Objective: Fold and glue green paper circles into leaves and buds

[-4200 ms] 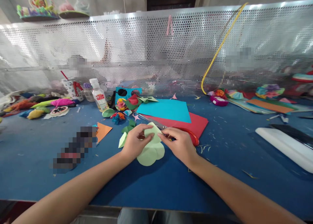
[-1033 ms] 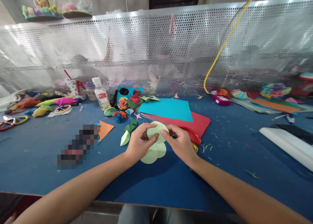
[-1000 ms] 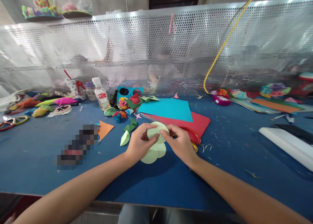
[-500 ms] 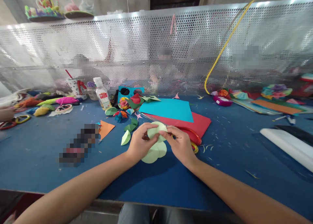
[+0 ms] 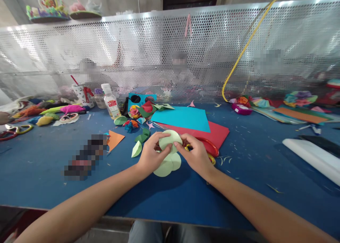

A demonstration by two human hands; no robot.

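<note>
A pale green paper circle (image 5: 170, 141) is pinched between both hands just above the blue table (image 5: 39, 168). My left hand (image 5: 150, 157) grips its left edge with curled fingers. From the right, my right hand (image 5: 196, 156) pinches its other edge. Under the hands lie more pale green paper circles (image 5: 167, 165), overlapping one another. Red-handled scissors (image 5: 209, 148) rest behind my right hand on a red sheet (image 5: 216, 134).
A turquoise sheet (image 5: 183, 118) lies on the red one. Paper flowers (image 5: 132, 119), a glue bottle (image 5: 111, 102) and a cup (image 5: 80, 94) stand at back left. A white tray (image 5: 310, 157) is at right. A perforated metal screen (image 5: 170, 52) closes the back; people sit behind it.
The green circle has been turned and raised slightly between my fingers. A person's hand has come in at the far left edge near the scissors there.
</note>
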